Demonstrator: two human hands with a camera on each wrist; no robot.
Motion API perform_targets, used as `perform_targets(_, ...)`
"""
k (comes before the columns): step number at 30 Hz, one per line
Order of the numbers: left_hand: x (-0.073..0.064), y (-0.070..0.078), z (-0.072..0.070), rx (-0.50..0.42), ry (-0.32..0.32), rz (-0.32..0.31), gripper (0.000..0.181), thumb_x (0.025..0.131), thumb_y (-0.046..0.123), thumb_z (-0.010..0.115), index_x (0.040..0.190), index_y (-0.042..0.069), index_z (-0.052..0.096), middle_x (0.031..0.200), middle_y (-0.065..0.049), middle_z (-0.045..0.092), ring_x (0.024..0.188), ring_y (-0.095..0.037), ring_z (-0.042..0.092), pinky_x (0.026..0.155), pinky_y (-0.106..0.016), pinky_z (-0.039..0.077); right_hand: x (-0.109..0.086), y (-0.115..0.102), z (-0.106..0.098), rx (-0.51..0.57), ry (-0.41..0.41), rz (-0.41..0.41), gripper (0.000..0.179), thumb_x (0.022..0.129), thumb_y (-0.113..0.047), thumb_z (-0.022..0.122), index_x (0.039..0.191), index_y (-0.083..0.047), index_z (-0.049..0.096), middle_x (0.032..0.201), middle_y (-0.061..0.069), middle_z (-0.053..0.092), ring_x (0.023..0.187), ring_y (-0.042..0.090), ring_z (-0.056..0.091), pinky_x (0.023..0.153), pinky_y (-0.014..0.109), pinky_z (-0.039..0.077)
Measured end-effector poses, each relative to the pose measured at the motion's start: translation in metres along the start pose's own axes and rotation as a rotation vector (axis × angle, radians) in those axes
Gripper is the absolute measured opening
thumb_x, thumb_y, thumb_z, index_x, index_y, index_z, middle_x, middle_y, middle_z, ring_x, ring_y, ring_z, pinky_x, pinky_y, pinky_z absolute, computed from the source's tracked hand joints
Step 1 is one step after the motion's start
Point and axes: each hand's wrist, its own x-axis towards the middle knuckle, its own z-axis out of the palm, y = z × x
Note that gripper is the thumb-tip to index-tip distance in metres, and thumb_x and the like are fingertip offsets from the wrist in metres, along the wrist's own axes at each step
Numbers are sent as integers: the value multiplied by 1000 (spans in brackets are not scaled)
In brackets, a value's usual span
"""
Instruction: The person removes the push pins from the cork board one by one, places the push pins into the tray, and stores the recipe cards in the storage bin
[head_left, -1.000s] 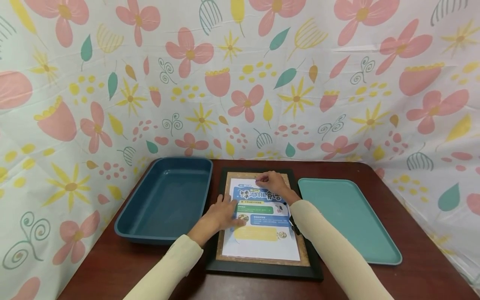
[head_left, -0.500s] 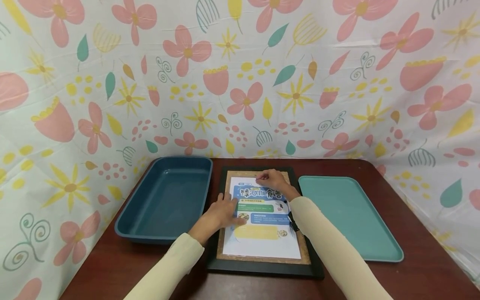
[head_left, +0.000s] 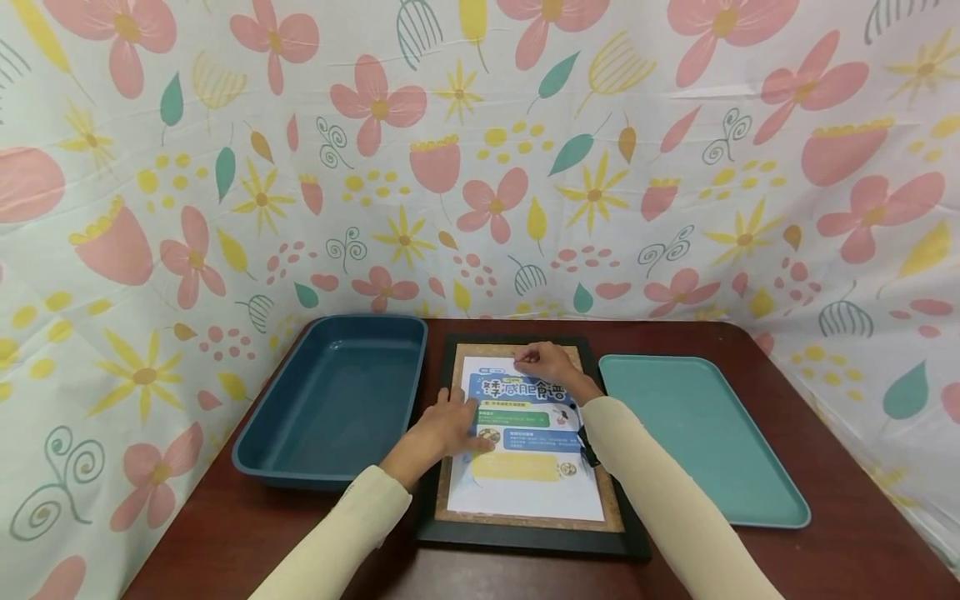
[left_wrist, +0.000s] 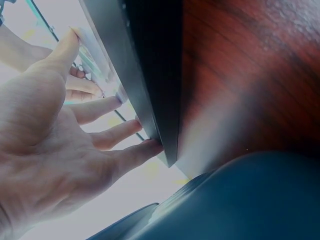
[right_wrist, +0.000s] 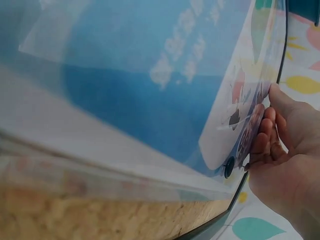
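A printed poster sheet lies on a cork board with a black frame. My left hand rests, fingers spread, across the board's left edge, its thumb on the sheet. In the left wrist view its fingertips touch the frame's side. At the sheet's top, my right hand pinches a small purple pin, mostly hidden by the fingers. The right wrist view shows the thumb against the sheet's edge and the other fingers curled. A dark round spot shows close to them.
Left of the board stands a deep blue tray. To the right lies a shallow teal tray, partly behind the right sleeve. Both rest on a dark red-brown table. A flower-patterned cloth hangs behind and at the sides.
Both hands keep their places on the board. The head view shifts only slightly; nothing is taken or let go.
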Motion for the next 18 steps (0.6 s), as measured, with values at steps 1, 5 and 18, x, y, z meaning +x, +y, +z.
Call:
perform_targets(1, 0, 0, 0, 0, -1, 0, 89, 92, 61, 71, 156, 5, 45, 162, -23, 35, 150, -44, 30, 112, -53, 42, 0, 0, 0, -1, 2, -5, 17, 98, -22, 75, 110, -10, 77, 102, 7, 70, 92, 24, 59, 91, 39, 50)
perform_targets(5, 1, -1, 2, 2, -2, 3, 90, 92, 63, 71, 156, 6, 45, 162, -22, 34, 150, -44, 30, 112, -52, 42, 0, 1, 1, -12, 4, -12, 17, 99, -22, 74, 110, -10, 76, 103, 7, 70, 92, 23, 59, 91, 39, 50)
perform_targets(18, 1, 2, 0, 13, -4, -14, 89, 91, 62, 71, 156, 6, 46, 161, -21, 36, 149, -42, 32, 112, -52, 43, -2, 0, 0, -8, -2, -15, 18, 99, -22, 73, 110, -8, 74, 102, 8, 69, 92, 23, 59, 90, 38, 48)
